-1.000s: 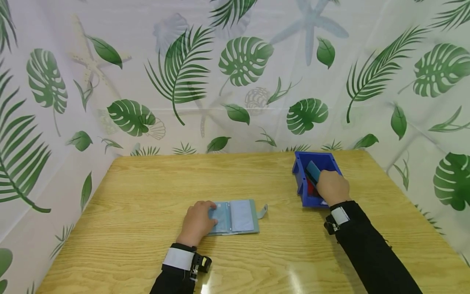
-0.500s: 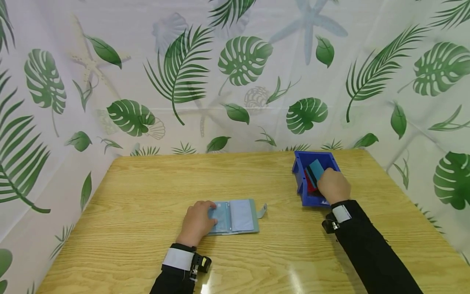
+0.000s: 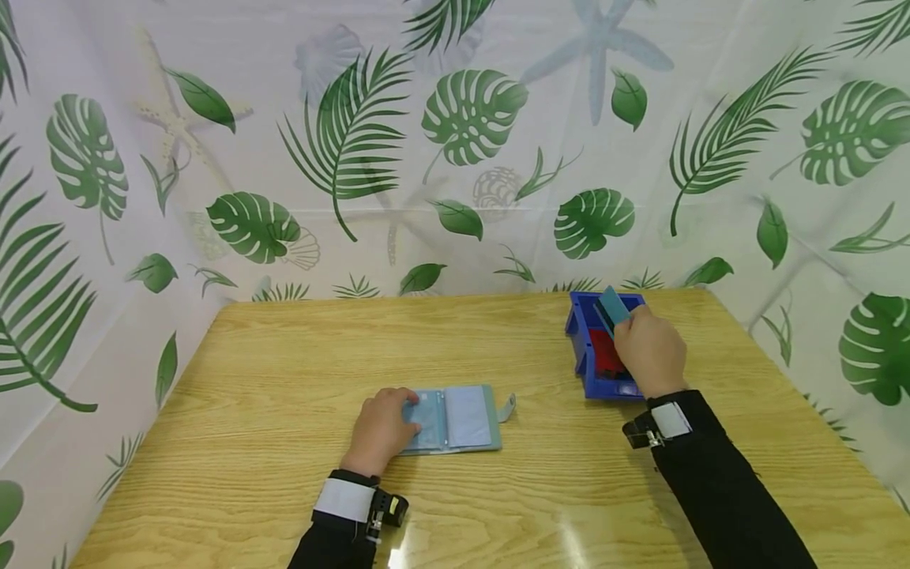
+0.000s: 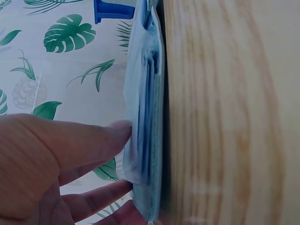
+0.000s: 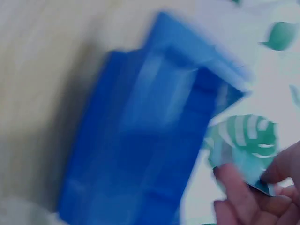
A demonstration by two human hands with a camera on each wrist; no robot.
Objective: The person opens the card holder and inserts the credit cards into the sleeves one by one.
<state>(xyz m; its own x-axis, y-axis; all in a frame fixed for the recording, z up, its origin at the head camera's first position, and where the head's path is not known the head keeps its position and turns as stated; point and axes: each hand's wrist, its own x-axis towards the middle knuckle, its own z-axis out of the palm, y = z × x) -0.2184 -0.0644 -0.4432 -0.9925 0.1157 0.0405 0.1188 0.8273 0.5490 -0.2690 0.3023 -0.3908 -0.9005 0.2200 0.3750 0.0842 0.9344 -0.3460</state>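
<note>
A light blue card holder [image 3: 469, 416] lies opened flat on the wooden table, its clear sleeves stacked inside and its snap strap sticking out to the right. My left hand [image 3: 381, 432] rests on its left half; in the left wrist view the thumb [image 4: 93, 140] touches the sleeve pages and the other fingers reach their edge. At the back right, my right hand [image 3: 650, 350] pinches a blue card [image 3: 614, 306] with a dark stripe, held tilted above the blue plastic bin [image 3: 579, 359]. Red and dark items [image 3: 606, 356] lie in the bin, partly hidden by that hand.
The wooden table [image 3: 284, 348] meets a white leaf-print cloth [image 3: 455, 174] at its back and sides. In the right wrist view, the bin's outer wall [image 5: 140, 140] appears blurred beside the hand.
My right hand has lifted the blue card up from inside the bin, uncovering more of the red item. The left hand and the card holder stay where they were.
</note>
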